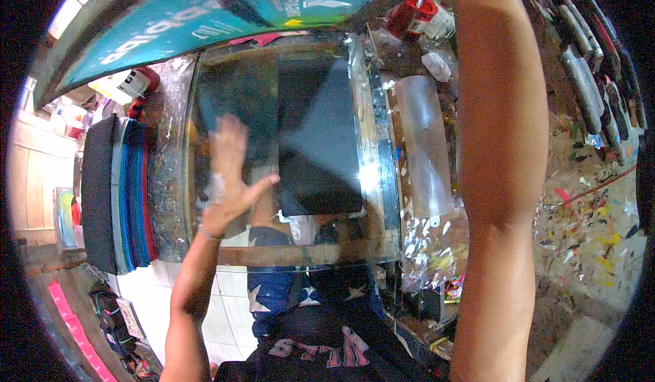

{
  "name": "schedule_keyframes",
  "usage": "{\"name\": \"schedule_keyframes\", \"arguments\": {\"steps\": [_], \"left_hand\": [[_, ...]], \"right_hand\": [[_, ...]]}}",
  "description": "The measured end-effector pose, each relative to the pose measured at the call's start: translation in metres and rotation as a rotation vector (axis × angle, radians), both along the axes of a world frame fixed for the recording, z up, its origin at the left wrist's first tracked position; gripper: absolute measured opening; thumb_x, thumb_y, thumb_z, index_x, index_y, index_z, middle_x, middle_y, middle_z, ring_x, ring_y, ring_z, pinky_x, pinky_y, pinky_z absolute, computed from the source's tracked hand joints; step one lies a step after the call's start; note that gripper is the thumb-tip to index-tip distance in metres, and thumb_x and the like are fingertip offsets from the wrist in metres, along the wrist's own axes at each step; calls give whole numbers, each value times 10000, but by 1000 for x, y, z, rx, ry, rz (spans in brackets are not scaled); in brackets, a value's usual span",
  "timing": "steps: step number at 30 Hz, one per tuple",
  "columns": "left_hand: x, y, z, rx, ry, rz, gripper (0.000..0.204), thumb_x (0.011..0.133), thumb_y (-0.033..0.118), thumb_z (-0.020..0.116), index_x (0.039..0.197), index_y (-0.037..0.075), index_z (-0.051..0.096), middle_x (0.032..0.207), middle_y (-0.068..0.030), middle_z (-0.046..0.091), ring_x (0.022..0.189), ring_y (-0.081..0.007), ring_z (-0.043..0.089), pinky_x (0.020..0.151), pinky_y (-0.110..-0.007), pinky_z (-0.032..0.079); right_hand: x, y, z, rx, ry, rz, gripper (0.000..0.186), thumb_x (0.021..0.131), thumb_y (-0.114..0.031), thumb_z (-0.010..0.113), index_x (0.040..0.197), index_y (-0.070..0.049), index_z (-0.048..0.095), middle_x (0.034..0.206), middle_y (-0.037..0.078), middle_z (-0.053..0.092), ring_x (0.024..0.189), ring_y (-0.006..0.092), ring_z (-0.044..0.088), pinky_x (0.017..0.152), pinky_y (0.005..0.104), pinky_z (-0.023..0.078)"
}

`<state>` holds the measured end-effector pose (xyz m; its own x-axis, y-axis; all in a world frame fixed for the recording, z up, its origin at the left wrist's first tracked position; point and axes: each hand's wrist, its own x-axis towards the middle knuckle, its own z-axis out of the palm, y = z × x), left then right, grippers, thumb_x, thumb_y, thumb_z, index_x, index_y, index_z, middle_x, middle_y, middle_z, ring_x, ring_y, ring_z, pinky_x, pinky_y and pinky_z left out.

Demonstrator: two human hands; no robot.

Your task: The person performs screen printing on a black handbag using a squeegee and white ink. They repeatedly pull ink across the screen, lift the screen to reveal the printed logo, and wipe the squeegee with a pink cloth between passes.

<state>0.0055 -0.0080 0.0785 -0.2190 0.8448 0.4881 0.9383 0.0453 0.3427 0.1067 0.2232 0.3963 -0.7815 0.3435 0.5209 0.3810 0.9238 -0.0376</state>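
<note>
My left hand (pixel 232 167) is over the left part of a glass-topped table (pixel 239 78), fingers spread and slightly blurred, holding nothing. Whether the palm touches the glass I cannot tell. Just to its right a dark, flat rectangular piece (pixel 321 170), apparently fabric, lies on the glass. My right arm (pixel 501 143) reaches far forward along the right side and leaves the picture at the top, so my right hand is out of sight. Tilted up at the far side is a framed teal screen (pixel 252 20) with pale lettering and shapes.
A stack of folded dark and coloured fabric (pixel 133 194) sits at the left. Right of the glass lies a translucent cylinder or rolled sheet (pixel 423 150). Red-and-white containers (pixel 423 17) stand at the far right; flat handled tools (pixel 587 85) line the paint-spattered right-hand surface (pixel 580 232).
</note>
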Motion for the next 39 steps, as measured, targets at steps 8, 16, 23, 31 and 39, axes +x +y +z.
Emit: {"name": "schedule_keyframes", "arguments": {"steps": [8,16,23,31,39], "left_hand": [[-21,-44,170,-120,358,57,596,627,100,817,1173,10,596,1063,-177,639,1025,-392,621,965,-458,485],[30,-95,-7,-478,60,-41,482,662,138,841,1007,14,528,989,-146,546,996,-328,551,866,-431,428],[28,-93,-17,-513,39,-64,481,674,153,848,1000,19,520,983,-135,553,979,-321,560,846,-424,432],[27,-94,-20,-474,7,-57,468,659,135,852,982,19,534,963,-130,553,949,-320,557,821,-422,426],[30,-91,-13,-397,50,-51,479,622,135,855,966,22,541,939,-127,535,919,-313,543,794,-423,415]], "right_hand": [[81,-82,-129,99,63,-29,376,798,-411,699,925,-63,631,796,158,572,788,347,601,771,458,486],[98,-97,-289,-328,-299,105,283,825,-249,667,949,-23,551,887,201,648,876,421,639,755,524,497],[82,-69,-277,-547,-566,90,291,802,-166,746,1016,-39,596,921,204,701,895,449,656,728,544,486],[117,-116,-290,-462,-522,94,219,751,-37,657,955,-60,581,833,139,634,814,385,626,700,509,492],[68,-52,-340,3,-83,42,152,796,-62,617,943,-85,584,882,102,627,849,312,605,744,446,488]]}}
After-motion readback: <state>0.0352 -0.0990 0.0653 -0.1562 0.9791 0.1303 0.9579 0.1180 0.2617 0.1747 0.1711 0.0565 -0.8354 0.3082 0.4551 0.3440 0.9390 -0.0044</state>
